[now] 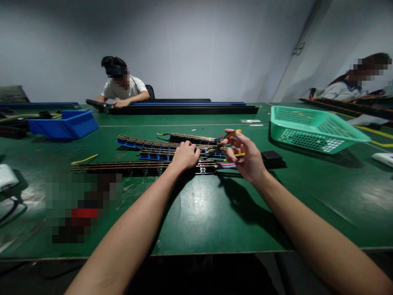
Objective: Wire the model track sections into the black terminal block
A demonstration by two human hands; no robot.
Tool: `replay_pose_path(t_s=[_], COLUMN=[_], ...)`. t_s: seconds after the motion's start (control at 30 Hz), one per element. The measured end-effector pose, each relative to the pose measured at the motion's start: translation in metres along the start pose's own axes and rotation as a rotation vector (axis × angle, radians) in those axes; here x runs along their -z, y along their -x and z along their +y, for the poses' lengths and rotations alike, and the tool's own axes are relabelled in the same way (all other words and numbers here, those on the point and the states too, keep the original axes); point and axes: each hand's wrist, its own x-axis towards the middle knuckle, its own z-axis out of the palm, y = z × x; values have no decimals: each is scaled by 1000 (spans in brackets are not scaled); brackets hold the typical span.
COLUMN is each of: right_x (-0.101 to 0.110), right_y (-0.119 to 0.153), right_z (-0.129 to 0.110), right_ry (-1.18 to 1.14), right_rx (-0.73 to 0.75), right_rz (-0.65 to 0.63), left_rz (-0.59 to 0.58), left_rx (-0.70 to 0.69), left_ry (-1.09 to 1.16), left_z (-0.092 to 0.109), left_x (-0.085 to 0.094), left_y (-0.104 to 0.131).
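At frame centre your left hand [185, 155], fingers curled closed, pins the long strip [123, 166] to the green table [199, 213] while your right hand [247, 157] grips yellow-handled cutters [230, 141] just beyond, likely mid-trim; the next cut needs the blades aligned on the strip's end wires.

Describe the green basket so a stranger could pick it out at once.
Start at the dark green table and look to its far right side, beyond the person's right hand. There sits the mint-green basket, tilted. Unlike the solid blue bin on the left, its walls are perforated.
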Motion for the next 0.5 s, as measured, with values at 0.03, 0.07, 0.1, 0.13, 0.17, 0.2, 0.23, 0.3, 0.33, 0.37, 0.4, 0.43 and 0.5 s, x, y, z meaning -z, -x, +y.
replay_pose_path(t_s=[0.03, 0.07, 0.1, 0.13, 0.17, 0.2, 0.23, 0.3, 0.33, 0.37, 0.4, 0.43, 0.5], right_x=[4, 9, 14, 19, 25, 30, 36, 44, 48, 50, 51, 51, 49], right_y=[-2, -4, -7, -11, -14, -18, -22, -28, -30, -32, -33, -33, -31], right_z=[-4, -8, -10, -11, -11, -10, -9, -7, -7, -7, -7, -7, -10], right_ry=[-12, -10, 0, 15, 31, 47, 58, 68, 65, 57, 47, 36, 19], right_rx=[33, 69, 106, 142, 176, 205, 224, 225, 210, 191, 170, 153, 125], right_rz=[37, 77, 116, 153, 188, 222, 256, 310, 328, 340, 345, 345, 338], left_rz=[-2, -5, -7, -8, -8, -5, -3, 2, 2, 1, -1, -1, -2], left_rx=[0, 1, 2, 2, 1, 0, 0, 0, 0, 0, 0, 0, 1], left_ry=[-1, -4, -6, -7, -6, -5, -4, -5, -7, -10, -12, -12, -8], left_z=[0, 0, 0, 0, 0, 0, 0, 0, 0, 0, 0, 0, 0], left_x=[0, 0, 0, 0, 0, 0, 0, 0, 0, 0, 1, 1, 2], left_y=[0, 0, -1, -1, -1, -1, -1, -1, -1, -1, -1, -1, 0])
